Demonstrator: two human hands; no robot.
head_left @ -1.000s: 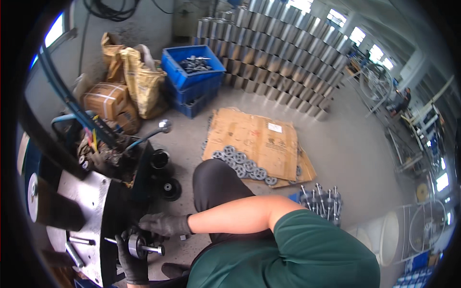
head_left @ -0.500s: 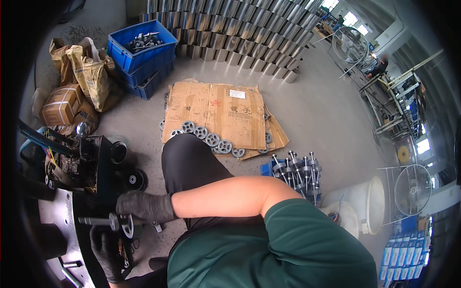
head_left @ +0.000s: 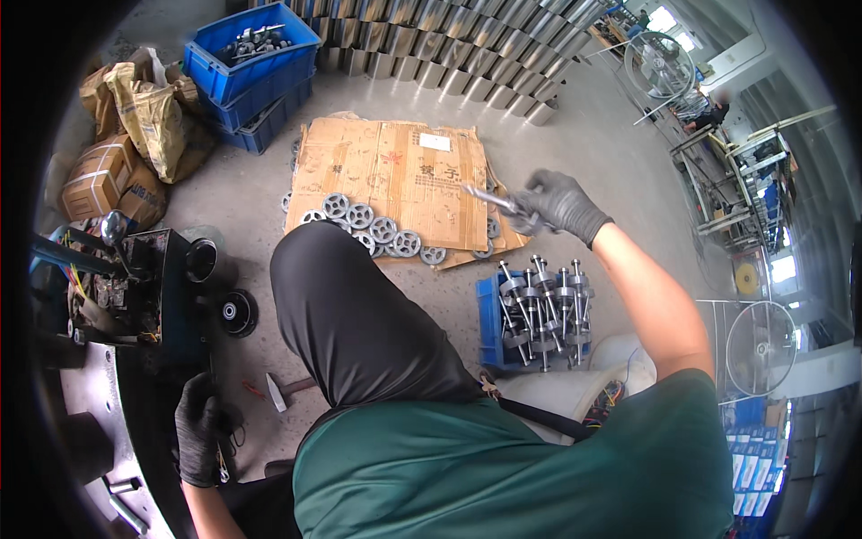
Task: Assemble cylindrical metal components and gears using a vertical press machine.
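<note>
My right hand (head_left: pixel 558 208), in a dark glove, is raised over the right edge of the cardboard. It is closed on a metal shaft (head_left: pixel 489 197) with a disc on it, its free end pointing left; both are somewhat blurred. To the lower right of the cardboard, a blue crate (head_left: pixel 489 325) holds several similar shafts with discs (head_left: pixel 544 310). My left hand (head_left: pixel 197 429), gloved too, rests low at the left beside the machine's metal table (head_left: pixel 101 395). Its fingers are loosely bent, the thumb apart, and nothing shows in them.
A hammer (head_left: pixel 277 393) lies on the floor near my knee, beside a black round wheel-like part (head_left: pixel 238 313). Spoked grey wheels (head_left: pixel 382 230) lie under the cardboard sheet (head_left: pixel 395 175). Stacked blue crates (head_left: pixel 247 67), metal cylinders (head_left: pixel 458 45) and a white barrel (head_left: pixel 561 395) stand around.
My right hand has swung from the machine at the left over to the right, carrying the shaft. My left hand has stayed near the table, no longer beside the shaft. The view has shifted slightly.
</note>
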